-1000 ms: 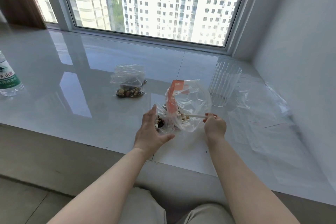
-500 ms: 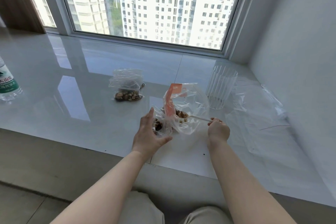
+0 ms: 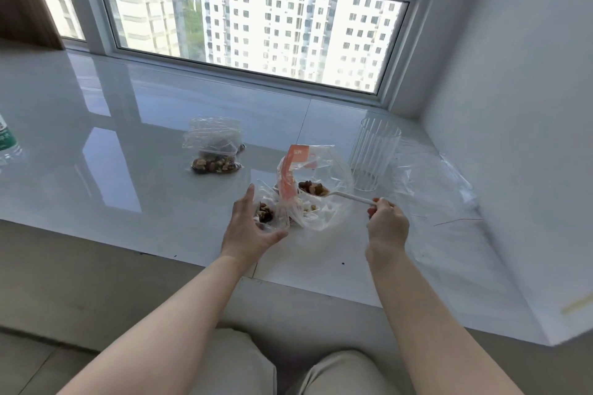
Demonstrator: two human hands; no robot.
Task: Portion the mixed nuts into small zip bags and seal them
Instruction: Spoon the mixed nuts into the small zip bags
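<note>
A large clear bag [image 3: 324, 202] with an orange strip stands open on the white sill and holds mixed nuts. My right hand [image 3: 386, 224] grips the handle of a white plastic spoon [image 3: 349, 197]; its bowl is heaped with nuts and sits raised inside the big bag. My left hand [image 3: 248, 228] holds a small zip bag [image 3: 266, 210] upright just left of the big bag, with some nuts in its bottom. Farther back on the left lie filled small zip bags [image 3: 213, 151].
A ribbed clear cup [image 3: 373, 154] stands behind the big bag on the right. Empty clear bags [image 3: 430, 183] lie by the right wall. A water bottle [image 3: 6, 144] is at the far left edge. The sill's front edge runs just below my hands.
My right hand has drawn back to the right and lifted the spoon, which now carries a heap of nuts inside the big bag. My left hand still holds the small bag.
</note>
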